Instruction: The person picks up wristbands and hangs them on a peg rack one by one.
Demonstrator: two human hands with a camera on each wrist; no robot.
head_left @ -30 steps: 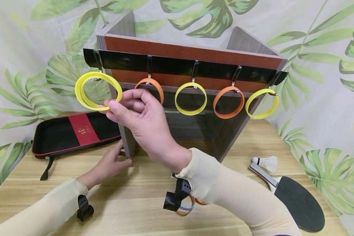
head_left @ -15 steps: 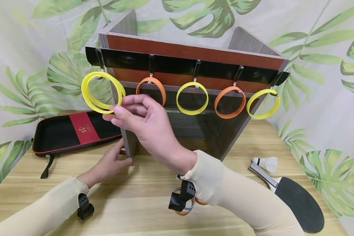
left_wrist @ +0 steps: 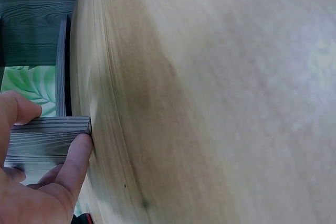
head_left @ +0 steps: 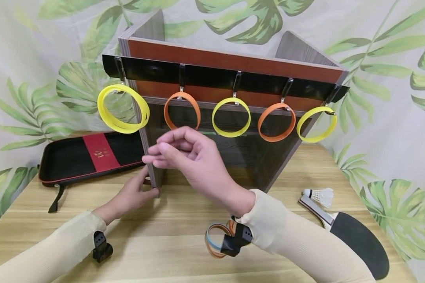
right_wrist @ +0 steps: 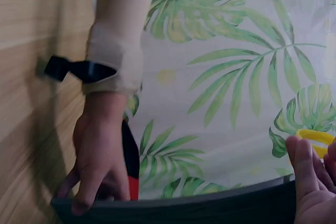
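Observation:
My left hand (head_left: pixel 129 198) holds the lower end of the grey wooden stand's left side panel (left_wrist: pixel 37 140), thumb on one face and fingers on the other. My right hand (head_left: pixel 205 169) is in the air in front of the stand, loosely curled around nothing. Two yellow rings (head_left: pixel 125 128) hang together from the leftmost hook, up and left of that hand. Along the black hook strip (head_left: pixel 209 71) hang an orange ring (head_left: pixel 167 114), a yellow ring (head_left: pixel 232 134), another orange ring (head_left: pixel 274 138) and a yellow ring (head_left: pixel 313 139).
Orange and blue rings (head_left: pixel 209 244) lie on the wooden table under my right wrist, partly hidden. A black case with a red band (head_left: pixel 100 153) lies at left. A shuttlecock (head_left: pixel 320 196) and a table tennis bat (head_left: pixel 359 243) lie at right. A leaf-patterned cloth hangs behind.
My right hand has let go of the yellow ring at the leftmost hook and drawn back right and down. Both yellow rings hang there freely. The left hand has stayed on the panel.

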